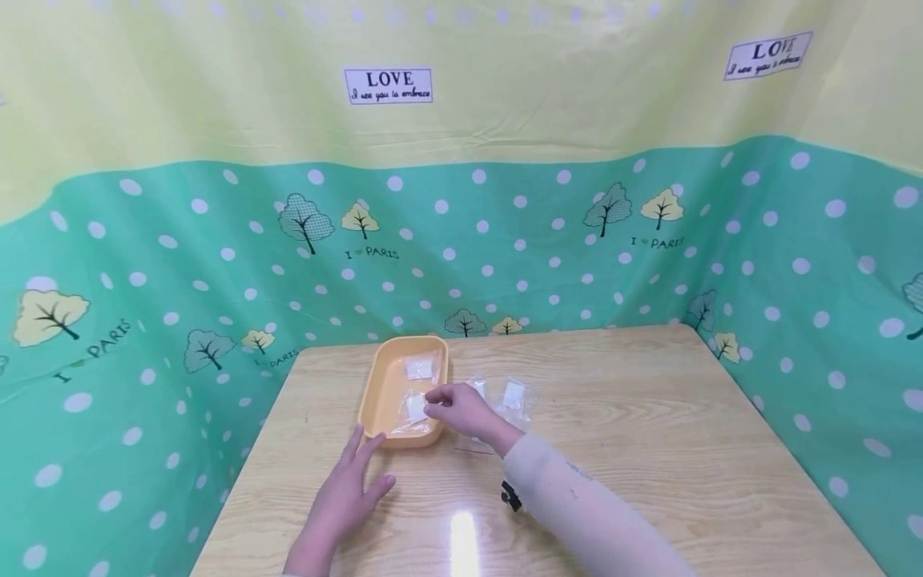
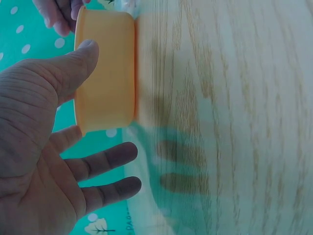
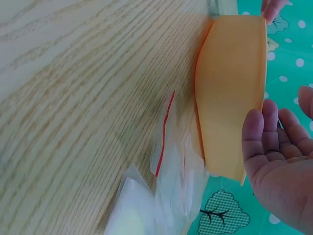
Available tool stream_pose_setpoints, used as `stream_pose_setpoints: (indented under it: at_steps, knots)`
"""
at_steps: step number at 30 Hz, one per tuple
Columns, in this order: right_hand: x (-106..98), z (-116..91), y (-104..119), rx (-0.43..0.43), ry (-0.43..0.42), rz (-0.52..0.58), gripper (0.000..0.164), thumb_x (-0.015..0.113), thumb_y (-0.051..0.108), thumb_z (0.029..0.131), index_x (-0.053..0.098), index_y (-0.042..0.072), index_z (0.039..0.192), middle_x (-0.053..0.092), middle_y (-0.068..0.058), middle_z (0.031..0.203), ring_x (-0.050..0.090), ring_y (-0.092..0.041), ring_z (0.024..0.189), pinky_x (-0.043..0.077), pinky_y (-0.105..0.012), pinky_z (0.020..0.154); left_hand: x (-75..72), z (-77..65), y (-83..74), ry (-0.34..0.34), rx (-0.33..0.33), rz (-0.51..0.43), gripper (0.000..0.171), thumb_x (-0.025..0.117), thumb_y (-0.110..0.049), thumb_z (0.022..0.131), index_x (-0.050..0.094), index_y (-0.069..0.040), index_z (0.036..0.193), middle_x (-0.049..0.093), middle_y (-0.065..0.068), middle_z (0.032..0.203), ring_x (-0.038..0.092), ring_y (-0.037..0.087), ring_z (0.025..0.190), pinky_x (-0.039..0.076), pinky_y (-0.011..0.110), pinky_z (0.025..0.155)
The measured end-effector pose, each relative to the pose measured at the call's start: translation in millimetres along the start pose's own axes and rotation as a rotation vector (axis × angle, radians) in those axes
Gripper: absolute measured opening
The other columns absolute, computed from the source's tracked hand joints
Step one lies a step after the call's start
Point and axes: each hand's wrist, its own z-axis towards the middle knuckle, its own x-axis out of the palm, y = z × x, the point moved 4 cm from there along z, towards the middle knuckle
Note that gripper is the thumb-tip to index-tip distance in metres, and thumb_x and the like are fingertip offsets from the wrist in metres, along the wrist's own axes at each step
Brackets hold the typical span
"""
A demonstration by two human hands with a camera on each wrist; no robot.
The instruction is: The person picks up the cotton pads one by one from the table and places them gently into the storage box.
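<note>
Nearest, over a wood-grain bench (image 1: 649, 449), a person's left hand (image 1: 344, 497) spreads its fingers at the near left corner of an orange tray (image 1: 385, 393). Its grip is wide and has hold of nothing; it seems well placed to steady the rim if the tray slides.

From the right, a pale sleeve (image 1: 598, 513) leads to the right hand (image 1: 465, 409), which reaches over the tray's right side. Its fingers bend above the near bag (image 1: 414, 410), a clear pouch with a white insert, inside the tray. Whether this grip pinches the plastic cannot be told. Such thin film probably calls for a light hold by one edge and a clean release, so that it does not cling.

Right of the tray, on the bench, lie an inner bag (image 1: 479, 388), partly behind the right hand, and an outer bag (image 1: 514, 394). A red seal (image 3: 165, 134) shows beside the tray; the wrist should clear this loose plastic.

Farther off, the far bag (image 1: 421, 369) lies in the tray's far end; a gap between pouches would avoid overlap. Green dotted cloth (image 1: 519, 256) hangs behind.
</note>
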Motion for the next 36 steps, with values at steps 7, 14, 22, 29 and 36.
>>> stream_pose_setpoints:
  at_steps: [7, 14, 22, 29, 36]
  knots:
    - [-8, -5, -1, -0.023, -0.039, -0.025, 0.034, 0.071, 0.033, 0.104, 0.074, 0.012, 0.131, 0.077, -0.004, 0.123, 0.07, -0.017, 0.11, 0.063, -0.036, 0.097, -0.6, 0.7, -0.1, 0.001, 0.001, -0.005, 0.074, 0.075, -0.036, 0.101, 0.042, -0.021, 0.165, 0.014, 0.024, 0.179, 0.046, 0.057, 0.148, 0.045, 0.075, 0.114]
    - [-50, -11, -23, -0.002, -0.117, -0.127, 0.035, 0.07, 0.028, 0.104, 0.073, 0.008, 0.133, 0.078, -0.008, 0.12, 0.071, -0.019, 0.102, 0.065, -0.033, 0.085, 0.5, 0.8, -0.5, 0.003, -0.001, -0.008, 0.075, 0.076, -0.036, 0.1, 0.041, -0.021, 0.165, 0.014, 0.022, 0.179, 0.045, 0.057, 0.148, 0.045, 0.075, 0.114]
    - [-89, -24, -61, 0.074, -0.165, -0.592, 0.047, 0.078, 0.028, 0.098, 0.068, 0.007, 0.139, 0.065, -0.018, 0.147, 0.062, -0.04, 0.137, 0.052, -0.056, 0.117, -1.4, 1.3, 0.7, -0.001, 0.007, 0.001, 0.075, 0.076, -0.036, 0.1, 0.041, -0.021, 0.165, 0.014, 0.023, 0.179, 0.048, 0.057, 0.146, 0.047, 0.074, 0.112]
    - [-91, -27, -80, 0.101, -0.13, -0.678, 0.046, 0.079, 0.025, 0.096, 0.07, 0.006, 0.137, 0.066, -0.019, 0.144, 0.062, -0.042, 0.134, 0.052, -0.056, 0.117, -1.4, 3.0, 2.4, 0.003, 0.013, 0.011, 0.075, 0.075, -0.037, 0.101, 0.04, -0.022, 0.166, 0.013, 0.022, 0.179, 0.048, 0.057, 0.146, 0.048, 0.074, 0.112]
    - [-89, -26, -87, 0.092, -0.122, -0.679, 0.04, 0.08, 0.025, 0.095, 0.074, 0.008, 0.131, 0.073, -0.018, 0.132, 0.067, -0.039, 0.126, 0.056, -0.055, 0.111, -1.1, 2.8, 2.3, 0.007, 0.011, 0.008, 0.075, 0.075, -0.037, 0.1, 0.041, -0.021, 0.165, 0.013, 0.023, 0.179, 0.048, 0.057, 0.146, 0.048, 0.075, 0.111]
